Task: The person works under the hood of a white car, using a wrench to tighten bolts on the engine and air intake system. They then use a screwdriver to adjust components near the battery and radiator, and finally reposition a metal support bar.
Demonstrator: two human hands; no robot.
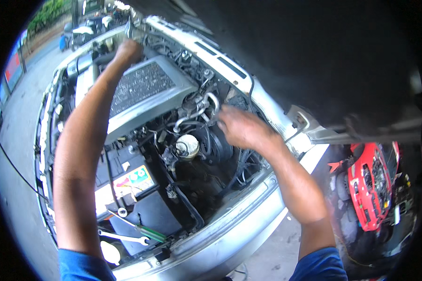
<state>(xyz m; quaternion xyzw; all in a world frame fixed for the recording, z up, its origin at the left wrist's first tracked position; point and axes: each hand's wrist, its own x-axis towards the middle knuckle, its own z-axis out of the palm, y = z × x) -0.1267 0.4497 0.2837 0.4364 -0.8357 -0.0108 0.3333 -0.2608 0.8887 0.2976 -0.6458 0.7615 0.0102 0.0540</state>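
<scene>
My left hand point(130, 50) is closed over the far side of a car's engine bay. A metal wrench point(128, 29) sticks up out of the fist. My right hand point(246, 129) is over the near right of the bay, beside a bent metal pipe point(214, 101). Its fingers are curled and slightly blurred, so whatever they hold is hidden. Between my arms lies the silver intercooler point(185, 84) with its dark finned core. A round white-capped reservoir point(187, 146) stands to the left of my right hand, apart from it.
Nearer me are the battery point(138, 180) with a colourful label, a combination wrench point(126, 238) and a green-handled screwdriver point(150, 232) on a black cover. The raised hood point(314, 61) hangs at upper right. A red car front point(368, 187) is on the right; parked motorcycles point(86, 30) stand far left.
</scene>
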